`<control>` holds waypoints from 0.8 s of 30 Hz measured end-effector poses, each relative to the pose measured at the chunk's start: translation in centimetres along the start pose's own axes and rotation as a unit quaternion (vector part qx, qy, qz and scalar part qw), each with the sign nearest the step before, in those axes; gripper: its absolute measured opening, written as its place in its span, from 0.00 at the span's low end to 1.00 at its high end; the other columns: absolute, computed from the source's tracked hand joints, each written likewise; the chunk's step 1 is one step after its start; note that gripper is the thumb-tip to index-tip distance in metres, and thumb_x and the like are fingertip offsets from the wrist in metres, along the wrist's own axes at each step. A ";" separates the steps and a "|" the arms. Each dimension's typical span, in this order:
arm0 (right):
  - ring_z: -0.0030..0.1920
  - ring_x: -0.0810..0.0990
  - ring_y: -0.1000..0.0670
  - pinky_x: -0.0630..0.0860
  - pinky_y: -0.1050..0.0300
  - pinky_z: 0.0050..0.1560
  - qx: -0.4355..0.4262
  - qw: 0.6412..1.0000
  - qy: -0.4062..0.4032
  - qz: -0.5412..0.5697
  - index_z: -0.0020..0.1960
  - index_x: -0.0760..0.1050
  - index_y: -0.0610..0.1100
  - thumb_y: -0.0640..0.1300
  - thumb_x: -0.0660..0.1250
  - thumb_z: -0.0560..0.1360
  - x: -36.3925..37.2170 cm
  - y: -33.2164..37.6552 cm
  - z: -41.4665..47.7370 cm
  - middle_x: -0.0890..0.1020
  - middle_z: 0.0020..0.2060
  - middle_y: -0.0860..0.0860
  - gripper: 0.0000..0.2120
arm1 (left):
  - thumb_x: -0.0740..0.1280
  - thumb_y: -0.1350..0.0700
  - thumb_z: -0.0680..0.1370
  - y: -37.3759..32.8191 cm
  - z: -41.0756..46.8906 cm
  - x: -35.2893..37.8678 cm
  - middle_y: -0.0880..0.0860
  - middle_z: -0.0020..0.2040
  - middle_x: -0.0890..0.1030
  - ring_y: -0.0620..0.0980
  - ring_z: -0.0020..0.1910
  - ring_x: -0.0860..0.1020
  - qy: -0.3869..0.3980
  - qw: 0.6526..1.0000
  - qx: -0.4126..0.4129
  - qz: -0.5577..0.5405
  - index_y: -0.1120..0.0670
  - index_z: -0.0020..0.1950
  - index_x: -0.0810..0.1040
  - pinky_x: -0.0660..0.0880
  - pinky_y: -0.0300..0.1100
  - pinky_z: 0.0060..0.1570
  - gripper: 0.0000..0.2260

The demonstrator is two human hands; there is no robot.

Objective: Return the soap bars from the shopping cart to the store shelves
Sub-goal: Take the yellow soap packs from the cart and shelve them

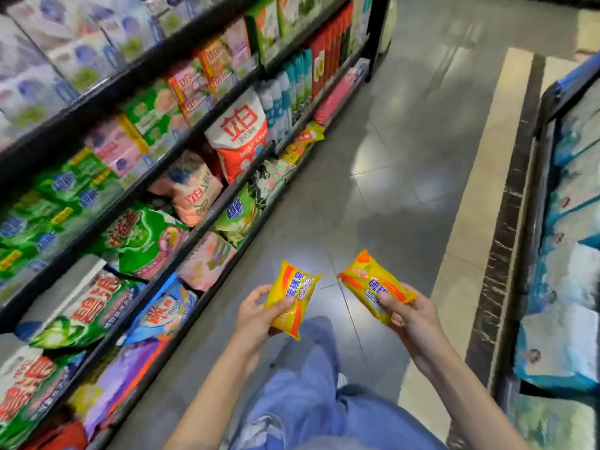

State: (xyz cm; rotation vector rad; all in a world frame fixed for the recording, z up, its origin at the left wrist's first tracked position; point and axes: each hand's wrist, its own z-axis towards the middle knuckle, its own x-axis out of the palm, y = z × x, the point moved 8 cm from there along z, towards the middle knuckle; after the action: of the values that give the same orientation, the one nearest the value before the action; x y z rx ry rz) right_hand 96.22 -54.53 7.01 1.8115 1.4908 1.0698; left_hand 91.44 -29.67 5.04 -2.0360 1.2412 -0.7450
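Step in hand: carrying soap to the shelf, nothing placed yet. The left hand (256,315) grips one yellow soap bar (292,297), fingers curled round its lower end. The right hand (412,315) grips a second yellow soap bar (373,287), thumb across the wrapper. The hands are apart and the bars are not touching. Both are held over the grey floor (389,157), above the person's jeans (311,384).

The shopping cart is not clearly in view (the blue edge at top right may be one, cannot tell). The store shelves (97,102) run along the left, within reach but not yet approached.

Likely next move: find the matching slot. Yellow packets (303,142) lie on the lowest shelf further down the aisle and look like the same product. Getting there probably calls for walking on, stooping low and setting the bars in one hand at a time.

Writing:
- Both wrappers read "Sulfur Soap" in blue, with "硫磺皂" on the left bar. The right bar also shows red characters near its top, apparently "上海".
- The white-and-red bag (240,138) reads "立白".
- The green bag (94,300) reads "碧浪".
- The blue bag (162,313) shows "雕" in red.
- The upper-shelf boxes are too blurred to read.
- The blue packs (565,254) on the right have no legible text.
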 end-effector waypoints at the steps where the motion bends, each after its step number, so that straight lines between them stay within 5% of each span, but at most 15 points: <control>1: 0.35 0.82 0.54 0.78 0.64 0.34 0.005 1.000 0.018 -0.008 0.50 0.76 0.39 0.34 0.73 0.65 0.9 1.0 2.1 0.84 0.38 0.48 0.15 | 0.71 0.63 0.71 -0.8 1.4 0.1 0.48 0.34 0.83 0.44 0.29 0.80 -0.010 1.000 -0.001 -0.013 0.58 0.57 0.73 0.76 0.36 0.28 0.15; 7: 0.34 0.82 0.54 0.77 0.64 0.34 0.015 0.998 0.059 -0.029 0.49 0.76 0.39 0.33 0.71 0.69 5.3 6.7 14.5 0.84 0.37 0.48 0.10 | 0.73 0.63 0.70 -6.9 11.6 2.6 0.49 0.34 0.83 0.44 0.28 0.80 -0.036 0.998 0.005 -0.052 0.59 0.57 0.72 0.76 0.36 0.28 0.18; 11: 0.37 0.82 0.52 0.77 0.63 0.35 0.015 0.997 0.061 -0.041 0.48 0.77 0.40 0.48 0.77 0.53 7.7 11.3 21.3 0.84 0.39 0.47 0.25 | 0.76 0.59 0.60 -13.9 18.3 5.0 0.49 0.36 0.84 0.45 0.30 0.80 -0.033 0.998 0.021 -0.058 0.58 0.57 0.73 0.73 0.40 0.35 0.27; 17: 0.40 0.83 0.50 0.79 0.61 0.39 0.020 0.996 0.079 -0.038 0.49 0.78 0.40 0.55 0.83 0.44 11.1 16.4 29.8 0.85 0.41 0.45 0.38 | 0.71 0.65 0.71 -23.7 26.1 7.9 0.53 0.41 0.82 0.43 0.30 0.80 -0.031 0.996 0.059 -0.062 0.56 0.53 0.73 0.75 0.35 0.28 0.14; 24: 0.39 0.81 0.47 0.77 0.57 0.39 0.038 0.988 0.146 -0.045 0.48 0.79 0.40 0.55 0.84 0.41 15.2 21.2 38.6 0.84 0.41 0.43 0.39 | 0.72 0.64 0.69 -29.9 31.2 8.7 0.52 0.40 0.84 0.48 0.33 0.81 -0.075 0.989 0.087 -0.088 0.56 0.53 0.73 0.77 0.40 0.33 0.16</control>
State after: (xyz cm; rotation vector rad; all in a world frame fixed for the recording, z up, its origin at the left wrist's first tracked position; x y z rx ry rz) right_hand 141.09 -41.96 7.47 1.6736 1.7875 1.2908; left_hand 134.25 -20.03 8.86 -2.0320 0.8893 -0.7380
